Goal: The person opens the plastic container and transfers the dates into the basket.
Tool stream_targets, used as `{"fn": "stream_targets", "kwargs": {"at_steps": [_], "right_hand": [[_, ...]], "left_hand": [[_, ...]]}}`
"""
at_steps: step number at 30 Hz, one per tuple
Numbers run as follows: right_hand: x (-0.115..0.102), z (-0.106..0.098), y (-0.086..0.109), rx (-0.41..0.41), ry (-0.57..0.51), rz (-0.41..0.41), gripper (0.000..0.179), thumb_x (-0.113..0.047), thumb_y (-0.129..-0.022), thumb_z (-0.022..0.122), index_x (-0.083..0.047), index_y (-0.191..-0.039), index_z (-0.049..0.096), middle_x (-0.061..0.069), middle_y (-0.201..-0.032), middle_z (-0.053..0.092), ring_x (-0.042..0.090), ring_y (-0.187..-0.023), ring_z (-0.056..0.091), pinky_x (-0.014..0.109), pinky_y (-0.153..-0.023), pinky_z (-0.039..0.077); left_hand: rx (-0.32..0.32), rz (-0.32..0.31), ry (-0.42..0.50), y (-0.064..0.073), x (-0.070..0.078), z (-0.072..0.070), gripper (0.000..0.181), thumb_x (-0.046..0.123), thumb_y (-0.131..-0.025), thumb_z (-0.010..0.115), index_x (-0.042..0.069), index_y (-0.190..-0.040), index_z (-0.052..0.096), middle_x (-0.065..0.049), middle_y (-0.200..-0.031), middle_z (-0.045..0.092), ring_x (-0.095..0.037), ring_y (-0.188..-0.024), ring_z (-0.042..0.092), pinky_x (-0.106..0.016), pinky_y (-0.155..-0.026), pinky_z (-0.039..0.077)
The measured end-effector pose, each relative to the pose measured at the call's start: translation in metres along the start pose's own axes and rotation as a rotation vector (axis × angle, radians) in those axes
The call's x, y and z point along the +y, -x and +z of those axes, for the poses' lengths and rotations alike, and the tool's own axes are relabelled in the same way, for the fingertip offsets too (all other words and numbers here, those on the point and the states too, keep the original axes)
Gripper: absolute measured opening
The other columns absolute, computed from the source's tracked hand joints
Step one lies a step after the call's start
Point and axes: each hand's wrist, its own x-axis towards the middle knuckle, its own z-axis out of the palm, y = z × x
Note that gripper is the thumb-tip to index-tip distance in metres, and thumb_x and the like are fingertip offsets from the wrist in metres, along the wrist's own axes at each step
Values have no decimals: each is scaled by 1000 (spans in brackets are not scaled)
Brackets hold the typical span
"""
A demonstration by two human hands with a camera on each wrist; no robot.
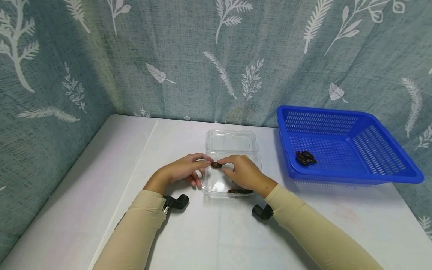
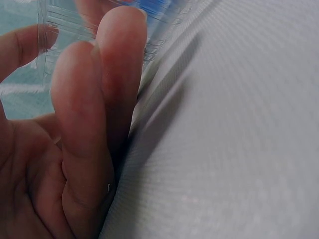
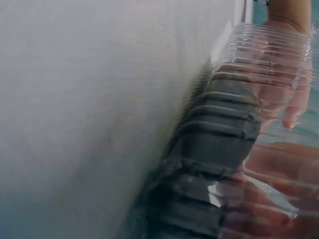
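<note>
A clear plastic clamshell box [image 1: 210, 183] lies on the table with its lid [image 1: 231, 142] folded back. My left hand [image 1: 183, 168] is at the box's left wall, fingers outside and thumb over the rim; its fingers [image 2: 79, 99] show close up in the left wrist view. Inside the box, my right hand [image 1: 245, 172] holds the right end of a brown date [image 1: 216, 165] between thumb and forefinger. The left thumb tip is right beside that date. More dates [image 1: 240, 191] lie along the box's near wall, seen dark through the plastic [image 3: 219, 109] in the right wrist view.
At the right stands a blue perforated basket [image 1: 351, 178] with a small heap of dates [image 1: 305, 158] in its left part. A white cloth [image 1: 236, 236] covers the table. Behind hangs a green leaf-patterned curtain [image 1: 189, 56].
</note>
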Motion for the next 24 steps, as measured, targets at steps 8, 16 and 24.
{"fn": "stream_targets", "kwargs": {"at_steps": [8,16,24], "right_hand": [[-3,2,-4,-15,70,-12,35,-10,-94,69,-7,-129,68,9,-112,72,13,-72,58,26,-65,47],[-5,3,-7,-53,133,-2,36,-13,-94,69,-9,-130,66,8,-114,71,23,-107,67,39,-90,55],[-8,1,-10,-53,124,-25,30,-10,-92,70,-9,-123,70,5,-119,73,21,-116,67,39,-99,54]], "left_hand": [[0,8,7,1,1,1,46,43,-104,50,16,-142,49,-9,-99,53,-19,-63,71,-28,-56,57],[-3,10,14,1,0,0,47,43,-104,50,16,-142,49,-9,-99,52,-19,-63,71,-28,-56,57],[0,1,24,1,1,0,48,44,-104,50,16,-142,48,-8,-98,52,-19,-63,71,-28,-56,56]]}}
